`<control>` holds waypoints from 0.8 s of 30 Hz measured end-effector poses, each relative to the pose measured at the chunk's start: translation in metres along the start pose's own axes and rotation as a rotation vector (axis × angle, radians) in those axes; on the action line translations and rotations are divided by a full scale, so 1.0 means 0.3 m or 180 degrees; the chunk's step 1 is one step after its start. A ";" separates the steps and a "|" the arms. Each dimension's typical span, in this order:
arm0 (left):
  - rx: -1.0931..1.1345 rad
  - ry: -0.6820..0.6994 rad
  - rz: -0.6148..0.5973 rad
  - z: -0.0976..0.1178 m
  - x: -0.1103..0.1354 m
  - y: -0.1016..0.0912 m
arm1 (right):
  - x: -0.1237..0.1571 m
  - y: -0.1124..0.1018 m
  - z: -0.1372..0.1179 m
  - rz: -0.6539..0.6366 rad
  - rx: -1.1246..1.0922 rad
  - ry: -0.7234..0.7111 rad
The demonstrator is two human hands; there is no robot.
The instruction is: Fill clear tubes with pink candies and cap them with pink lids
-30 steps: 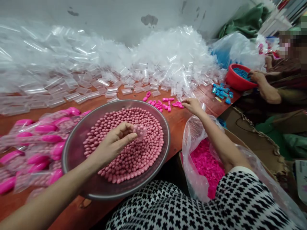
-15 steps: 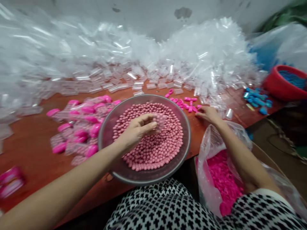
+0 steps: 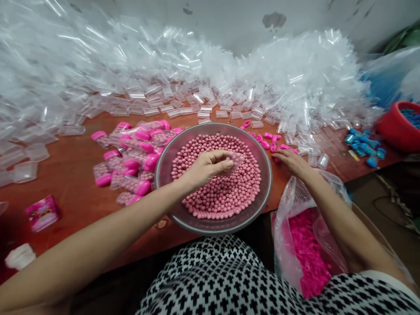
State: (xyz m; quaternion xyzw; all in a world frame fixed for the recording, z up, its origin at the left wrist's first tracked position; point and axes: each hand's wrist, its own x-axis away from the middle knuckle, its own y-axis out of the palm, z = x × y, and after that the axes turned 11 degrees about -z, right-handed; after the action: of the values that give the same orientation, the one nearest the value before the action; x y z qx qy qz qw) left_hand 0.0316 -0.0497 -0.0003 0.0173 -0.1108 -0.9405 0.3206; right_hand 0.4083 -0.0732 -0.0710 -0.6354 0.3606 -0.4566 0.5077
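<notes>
My left hand [image 3: 213,168] is closed around a small clear plastic tube [image 3: 235,162], over a metal bowl [image 3: 271,188] of pink balls [image 3: 216,192]. Pink balls show through or behind the tube, so I cannot tell how full it is. To the right of the bowl, my right hand [image 3: 292,162] lies low over the table with its fingers stretched out. Its fingertips touch or hover just at several loose pink caps [image 3: 271,142]. Left of the bowl is a pile of clear tubes filled with pink balls and fitted with pink caps [image 3: 131,164].
Heaps of clear empty tubes [image 3: 164,65] line the wall. A plastic bag of pink caps [image 3: 308,249] stands below my right arm. Blue pieces [image 3: 364,144] and a red bowl [image 3: 390,127] sit far right. A pink packet [image 3: 42,213] and white tissue [image 3: 20,257] lie left.
The camera view has shifted, so the scene sits further right. My left hand still holds the tube over the bowl; my right hand stays by the loose pink caps, its fingers flatter.
</notes>
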 end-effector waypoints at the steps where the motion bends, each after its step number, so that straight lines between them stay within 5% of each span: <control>1: -0.0221 0.0067 0.0011 0.002 0.002 0.000 | -0.006 0.002 0.000 0.0041 -0.0059 0.0084; 7: -0.1240 0.0351 0.0083 -0.003 0.007 0.000 | 0.009 -0.101 -0.125 0.0610 -0.0382 0.0228; 10: -0.1046 0.0293 -0.0033 -0.012 0.001 -0.001 | 0.031 -0.218 -0.302 0.1278 -0.1142 -0.0864; 13: -0.0981 0.0240 -0.0117 -0.014 -0.002 -0.001 | 0.020 -0.297 -0.469 0.1175 -0.1059 -0.1840; 15: -0.0933 0.0276 -0.0146 -0.011 -0.001 -0.004 | 0.000 -0.305 -0.533 0.1164 -0.0869 -0.2033; 24: -0.1163 0.0475 0.0296 -0.009 0.007 -0.019 | 0.004 -0.268 -0.519 0.1449 -0.0957 -0.1834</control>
State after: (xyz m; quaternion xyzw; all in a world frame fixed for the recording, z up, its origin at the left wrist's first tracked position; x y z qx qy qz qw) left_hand 0.0269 -0.0472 -0.0042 0.0233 0.0851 -0.9253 0.3689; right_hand 0.2609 -0.1054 0.0180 -0.7086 0.3978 -0.0775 0.5776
